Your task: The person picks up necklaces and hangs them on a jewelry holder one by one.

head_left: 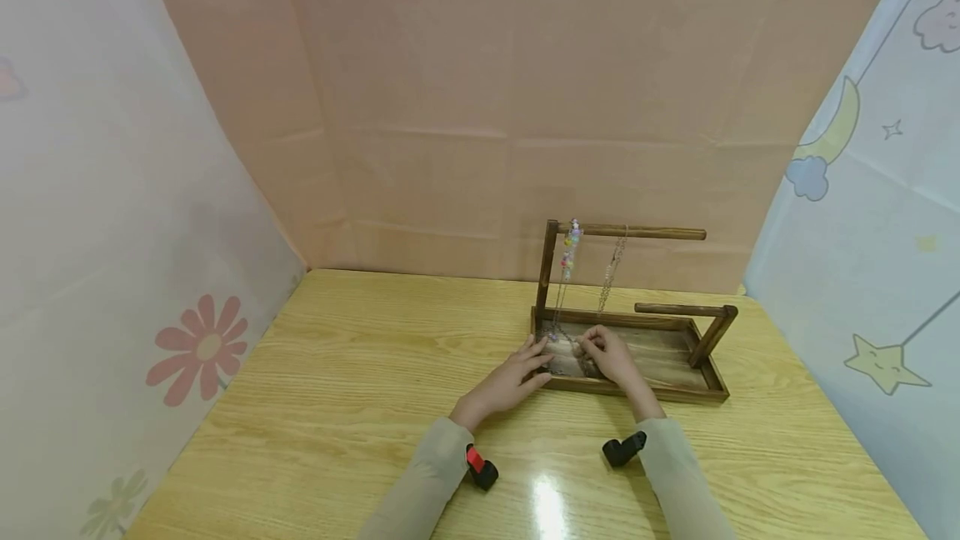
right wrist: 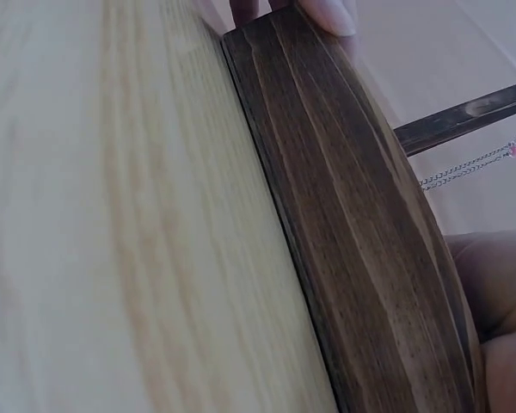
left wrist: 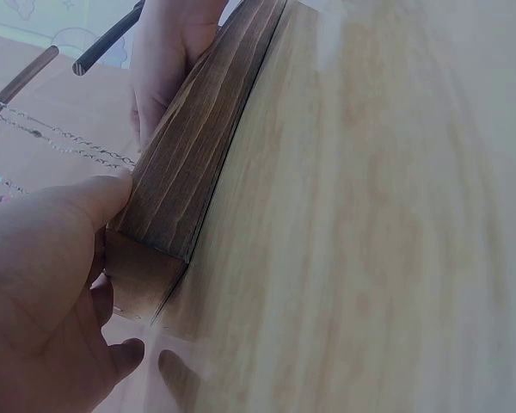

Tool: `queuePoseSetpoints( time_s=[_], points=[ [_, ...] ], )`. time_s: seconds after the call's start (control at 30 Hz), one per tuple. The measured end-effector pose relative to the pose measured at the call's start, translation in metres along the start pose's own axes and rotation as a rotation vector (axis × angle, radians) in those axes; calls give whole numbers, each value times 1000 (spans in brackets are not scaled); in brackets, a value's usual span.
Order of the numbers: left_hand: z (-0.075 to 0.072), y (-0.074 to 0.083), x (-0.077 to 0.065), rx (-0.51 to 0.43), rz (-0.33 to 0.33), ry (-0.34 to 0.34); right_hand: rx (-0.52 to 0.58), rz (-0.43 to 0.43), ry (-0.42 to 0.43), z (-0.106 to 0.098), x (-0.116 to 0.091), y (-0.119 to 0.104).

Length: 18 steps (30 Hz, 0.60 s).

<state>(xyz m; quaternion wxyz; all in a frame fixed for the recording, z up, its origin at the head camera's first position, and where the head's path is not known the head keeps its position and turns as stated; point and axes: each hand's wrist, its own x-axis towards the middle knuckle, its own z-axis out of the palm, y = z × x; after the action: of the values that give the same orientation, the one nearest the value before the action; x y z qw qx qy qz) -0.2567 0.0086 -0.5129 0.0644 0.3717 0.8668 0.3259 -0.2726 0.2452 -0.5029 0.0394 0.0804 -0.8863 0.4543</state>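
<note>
A dark wooden jewelry stand (head_left: 630, 390) has a shallow tray base, seen in all three views. My right hand (head_left: 611, 354) reaches over its front wall, thumb and fingertips pinching a thin chain necklace (head_left: 567, 340) inside the tray. At the tray's left front corner lies my left hand (head_left: 513, 377), its fingers extended; in the left wrist view its thumb (left wrist: 103, 196) meets the wall's top edge. A necklace with colorful beads (head_left: 567, 252) hangs from the upper bar near the post. The tray wall hides the right fingertips from the right wrist view.
Another silvery chain (head_left: 611, 273) hangs midway along the upper bar (head_left: 660, 232). A shorter, lower bar (head_left: 675, 309) extends leftward from the post on the tray's right. The stand rests on a light wood table (head_left: 337, 390), with cloth hangings behind and at both sides.
</note>
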Motion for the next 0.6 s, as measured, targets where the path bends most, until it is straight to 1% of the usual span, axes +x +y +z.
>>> queuePoseSetpoints(
  time_s=[0.07,0.13,0.23,0.27,0.37,0.6],
  points=[
    [1,-1,1,5,2,3,21,-55,14,-1,-2,-1],
    [1,-1,1,9,4,6,26,-79,19,-1,-3,-1],
    [1,-1,1,11,0,8,23,-35,21,0,-1,-1],
    [1,-1,1,8,-2,7,17,-2,12,0,0,-1],
    [2,-1,1,2,-5,6,20,41,-3,0,2,-2],
    [2,-2,1,11,-1,10,107,55,-38,-3,3,-1]
  ],
)
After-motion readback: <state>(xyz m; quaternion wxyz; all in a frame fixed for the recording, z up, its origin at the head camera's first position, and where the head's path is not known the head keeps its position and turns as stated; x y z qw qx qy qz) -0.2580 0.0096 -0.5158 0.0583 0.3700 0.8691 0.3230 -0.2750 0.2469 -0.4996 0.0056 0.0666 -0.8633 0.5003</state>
